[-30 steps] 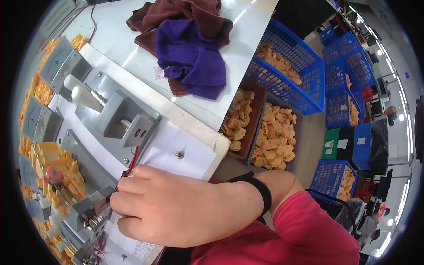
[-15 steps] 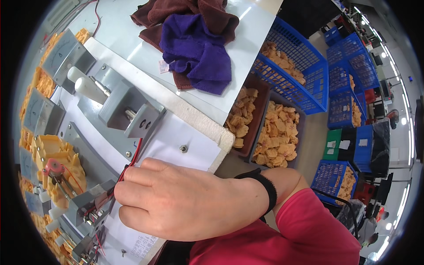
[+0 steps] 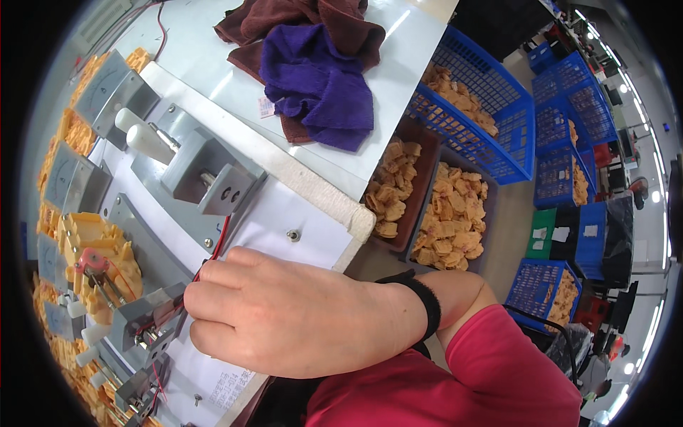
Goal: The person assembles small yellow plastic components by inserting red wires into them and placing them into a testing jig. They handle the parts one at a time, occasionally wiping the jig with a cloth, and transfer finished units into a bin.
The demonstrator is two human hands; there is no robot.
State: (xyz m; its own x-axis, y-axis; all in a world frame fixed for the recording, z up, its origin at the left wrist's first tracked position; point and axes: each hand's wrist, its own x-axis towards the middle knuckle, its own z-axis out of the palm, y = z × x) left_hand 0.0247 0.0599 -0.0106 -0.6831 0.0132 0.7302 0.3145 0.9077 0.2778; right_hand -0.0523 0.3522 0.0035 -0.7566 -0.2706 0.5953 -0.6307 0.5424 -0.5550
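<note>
My right hand [image 3: 284, 319] reaches across from the right, back upward, with a black band [image 3: 422, 299] round the wrist. Its fingers are curled down in a fist, so whatever they hold is hidden. The knuckles are beside a grey clamp fixture [image 3: 151, 317] with metal pins and red and black wires [image 3: 222, 238]. To the left of that fixture sits a yellow plastic housing [image 3: 122, 249], tilted, with a pinkish-red round piece [image 3: 93, 260] and thin metal rods against it. Farther off stands another grey clamp [image 3: 206, 174] with white handles [image 3: 151, 142]. My left hand does not appear.
Grey dial meters [image 3: 71, 178] line the left, with yellow parts piled behind. A purple cloth [image 3: 320, 85] lies on brown cloth [image 3: 356, 35] on the table. Right of the table are a grey bin [image 3: 486, 213] and blue crates [image 3: 514, 135] with yellowish parts. Loose screws [image 3: 293, 235] lie on paper.
The whole view has shifted slightly. My right hand stays beside the grey fixture in nearly the same curled pose.
</note>
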